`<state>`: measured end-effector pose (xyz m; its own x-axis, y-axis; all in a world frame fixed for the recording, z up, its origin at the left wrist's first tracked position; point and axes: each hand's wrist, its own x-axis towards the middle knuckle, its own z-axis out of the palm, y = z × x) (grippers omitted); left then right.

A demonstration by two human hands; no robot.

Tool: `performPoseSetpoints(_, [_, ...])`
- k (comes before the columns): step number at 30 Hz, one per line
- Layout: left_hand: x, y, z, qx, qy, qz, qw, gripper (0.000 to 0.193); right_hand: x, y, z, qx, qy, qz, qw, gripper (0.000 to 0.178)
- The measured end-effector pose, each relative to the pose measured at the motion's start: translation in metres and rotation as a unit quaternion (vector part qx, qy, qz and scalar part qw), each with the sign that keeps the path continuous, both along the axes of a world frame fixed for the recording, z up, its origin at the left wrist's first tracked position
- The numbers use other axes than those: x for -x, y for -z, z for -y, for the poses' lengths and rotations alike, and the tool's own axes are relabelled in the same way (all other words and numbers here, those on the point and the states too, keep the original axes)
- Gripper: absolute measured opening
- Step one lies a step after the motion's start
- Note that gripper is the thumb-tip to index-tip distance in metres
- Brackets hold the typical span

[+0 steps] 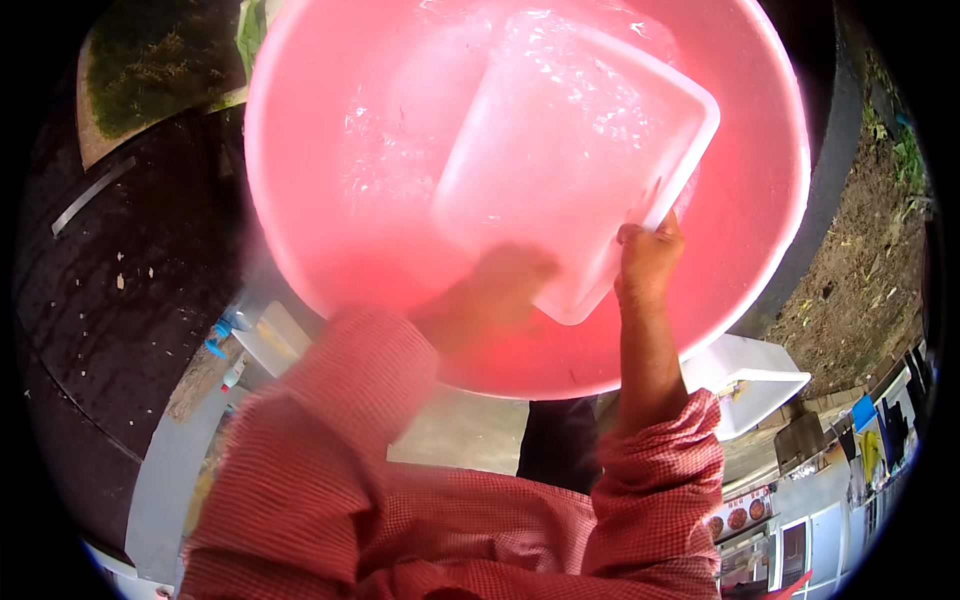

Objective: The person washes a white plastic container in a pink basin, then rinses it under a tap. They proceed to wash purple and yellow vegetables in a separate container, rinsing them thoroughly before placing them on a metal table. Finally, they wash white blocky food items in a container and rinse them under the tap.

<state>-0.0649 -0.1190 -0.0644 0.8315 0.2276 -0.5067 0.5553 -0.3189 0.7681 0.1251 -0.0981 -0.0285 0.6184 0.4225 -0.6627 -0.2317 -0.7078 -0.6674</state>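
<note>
A large round pink tub (790, 200) holds water that ripples and glints. In it a rectangular white plastic tray (575, 160) with rounded corners and a raised rim lies tilted, looking pink in the light. On the tray's right side, near its closest corner, my right hand (650, 258) grips the rim, thumb showing on top. My left hand (508, 282) is smeared by motion over the tray's near left edge. Its fingers cannot be made out, nor whether it touches the tray.
Beside the tub's near right edge stands a white plastic container (750, 385). Another pale container (272, 338) sits near its left side, with small bottles (234, 373) by it. Dark wet pavement (140, 270) lies left, bare soil (850, 270) right.
</note>
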Motion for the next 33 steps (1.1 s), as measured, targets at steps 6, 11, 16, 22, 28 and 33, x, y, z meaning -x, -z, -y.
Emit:
performPoseSetpoints(6, [0.017,0.002,-0.049,-0.031,0.082,-0.172,0.981,0.056,-0.02,-0.009,-0.011,-0.013,0.026,-0.031,0.999,0.043])
performPoseSetpoints(11, [-0.014,-0.029,-0.029,0.009,-0.035,-0.127,0.991,0.05,-0.031,-0.025,0.022,-0.116,-0.041,-0.111,0.986,0.089])
performPoseSetpoints(16, [-0.043,-0.025,0.001,0.152,-0.199,-0.091,0.964,0.045,0.046,-0.005,0.085,-0.029,0.215,-0.238,0.947,0.074])
performPoseSetpoints(22, [0.0,-0.017,-0.041,-0.083,0.17,-0.091,0.978,0.062,0.058,0.018,0.052,-0.121,0.267,-0.19,0.937,0.069])
performPoseSetpoints(28, [0.024,0.021,-0.086,-0.294,0.169,-0.269,0.901,0.041,0.052,0.009,0.051,-0.072,0.248,-0.192,0.947,0.074])
performPoseSetpoints(33, [0.014,0.048,0.004,-0.197,0.005,-0.165,0.966,0.036,0.069,0.008,0.043,-0.11,0.304,-0.17,0.931,0.065])
